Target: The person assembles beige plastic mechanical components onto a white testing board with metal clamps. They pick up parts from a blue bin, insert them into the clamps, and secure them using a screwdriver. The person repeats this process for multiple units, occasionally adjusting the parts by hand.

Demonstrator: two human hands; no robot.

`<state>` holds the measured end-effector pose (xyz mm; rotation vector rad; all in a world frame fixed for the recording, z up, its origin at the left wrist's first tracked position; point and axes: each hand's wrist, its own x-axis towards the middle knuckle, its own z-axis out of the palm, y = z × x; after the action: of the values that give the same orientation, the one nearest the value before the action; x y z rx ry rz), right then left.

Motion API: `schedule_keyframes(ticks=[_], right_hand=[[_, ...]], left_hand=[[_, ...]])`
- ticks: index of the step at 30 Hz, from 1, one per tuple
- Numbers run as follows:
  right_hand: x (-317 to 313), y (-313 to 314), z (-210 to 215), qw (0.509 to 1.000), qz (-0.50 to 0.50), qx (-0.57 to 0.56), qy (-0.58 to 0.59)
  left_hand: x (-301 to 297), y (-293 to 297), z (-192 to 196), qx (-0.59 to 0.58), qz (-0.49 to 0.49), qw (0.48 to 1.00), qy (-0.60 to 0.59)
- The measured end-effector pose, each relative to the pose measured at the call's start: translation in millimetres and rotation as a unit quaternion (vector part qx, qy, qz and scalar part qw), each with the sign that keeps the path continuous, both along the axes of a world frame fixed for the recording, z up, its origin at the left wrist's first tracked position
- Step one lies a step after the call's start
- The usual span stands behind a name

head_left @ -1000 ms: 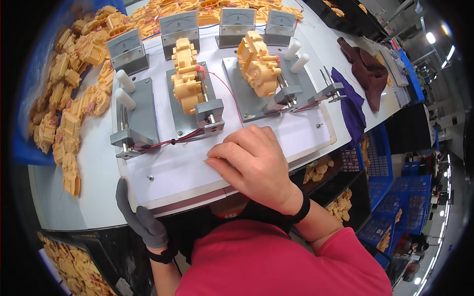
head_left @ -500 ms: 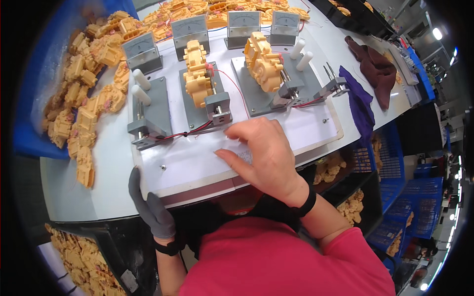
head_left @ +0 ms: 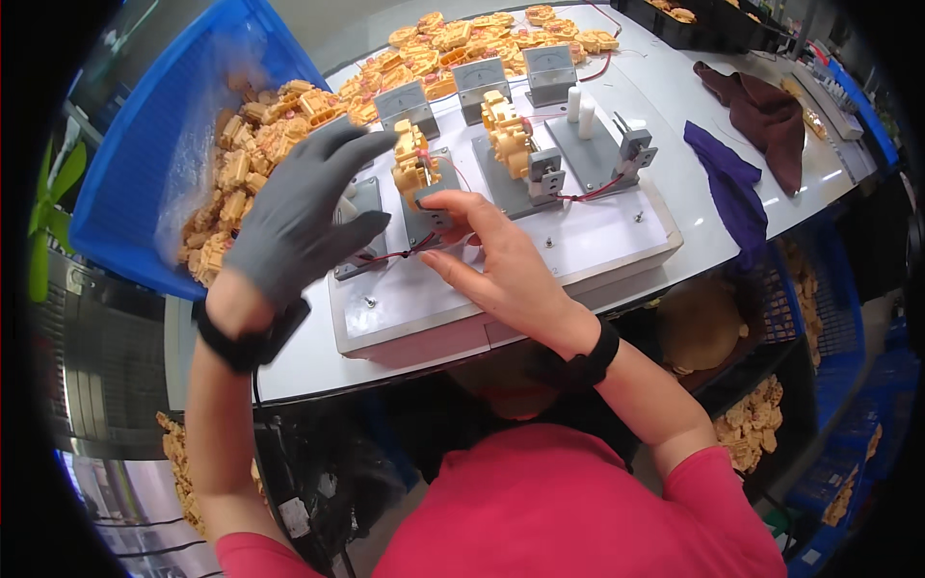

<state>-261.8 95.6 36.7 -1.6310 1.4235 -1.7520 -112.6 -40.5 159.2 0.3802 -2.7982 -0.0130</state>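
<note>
My left hand (head_left: pixel 299 207) wears a grey glove and hovers with fingers spread above the left end of a white test fixture (head_left: pixel 501 279). Its fingertips reach toward a yellow plastic part (head_left: pixel 414 164) standing on the fixture's middle-left grey stand. My bare right hand (head_left: pixel 491 255) rests on the fixture just below that part, thumb and fingers apart around the stand's small grey clamp; whether it grips the clamp I cannot tell. A second yellow part (head_left: pixel 506 135) sits on the stand to the right. The rightmost stand (head_left: pixel 602 149) carries two white pegs and no part.
A blue bin (head_left: pixel 154 144) with a clear liner and a heap of yellow parts (head_left: pixel 255 164) lies at the left. More parts (head_left: pixel 482 34) are piled at the table's back. Three grey meters (head_left: pixel 482 82) stand behind the fixture. Purple (head_left: pixel 727 183) and brown (head_left: pixel 761 101) cloths lie right.
My gloved left hand rose from below the table edge to above the fixture's left end. My right hand moved from the fixture's front up to the left-middle stand. The camera view shifted.
</note>
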Motion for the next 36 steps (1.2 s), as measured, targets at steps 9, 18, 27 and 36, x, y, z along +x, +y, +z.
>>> schedule_keyframes(ticks=[9, 18, 27, 36], right_hand=[[-7, 0, -6, 0.996, 0.051, -0.063, -0.022], [-5, -5, -13, 0.992, 0.002, -0.121, 0.034], [3, 45, -6, 0.975, -0.047, -0.212, -0.049], [-46, 238, -102, 0.942, -0.096, 0.184, -0.263]], left_hand=[[-63, -23, -7, -0.15, -0.096, 0.965, -0.193], [-66, -19, 13, -0.198, -0.146, 0.949, -0.195], [5, 100, 58, 0.083, -0.083, 0.989, -0.089], [-44, 152, -34, 0.322, -0.115, 0.935, -0.093]])
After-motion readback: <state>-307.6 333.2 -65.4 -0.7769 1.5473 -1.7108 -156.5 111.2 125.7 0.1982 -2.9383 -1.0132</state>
